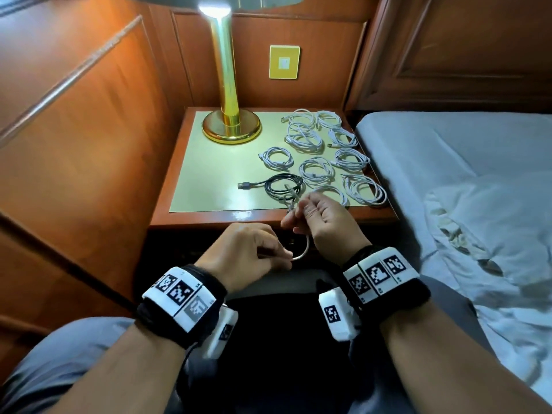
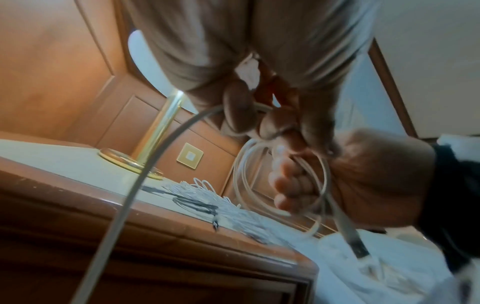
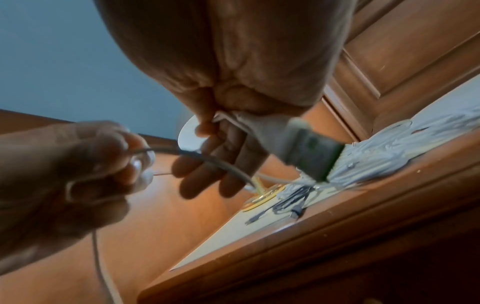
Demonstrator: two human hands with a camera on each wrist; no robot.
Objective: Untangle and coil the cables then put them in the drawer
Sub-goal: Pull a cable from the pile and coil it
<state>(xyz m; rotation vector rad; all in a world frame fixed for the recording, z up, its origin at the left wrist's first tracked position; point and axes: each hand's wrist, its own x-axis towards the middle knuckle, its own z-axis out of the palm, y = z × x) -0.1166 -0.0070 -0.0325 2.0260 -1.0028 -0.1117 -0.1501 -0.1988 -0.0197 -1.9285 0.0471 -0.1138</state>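
Observation:
A white cable (image 1: 302, 254) runs between my two hands just in front of the nightstand's (image 1: 191, 220) front edge. My right hand (image 1: 321, 222) holds its loops (image 2: 279, 211) with fingers curled round them, and a USB plug (image 3: 307, 154) sticks out below the palm. My left hand (image 1: 254, 255) pinches the free strand (image 2: 145, 170), which hangs down toward my lap. On the nightstand lie several coiled white cables (image 1: 316, 171) and one coiled black cable (image 1: 282, 186). No drawer shows in any view.
A brass lamp (image 1: 231, 127) stands at the back left of the nightstand on a pale green mat (image 1: 209, 186). A bed with white sheets (image 1: 466, 186) lies to the right. Wood panelling closes the left and back, with a yellow wall switch (image 1: 284, 62).

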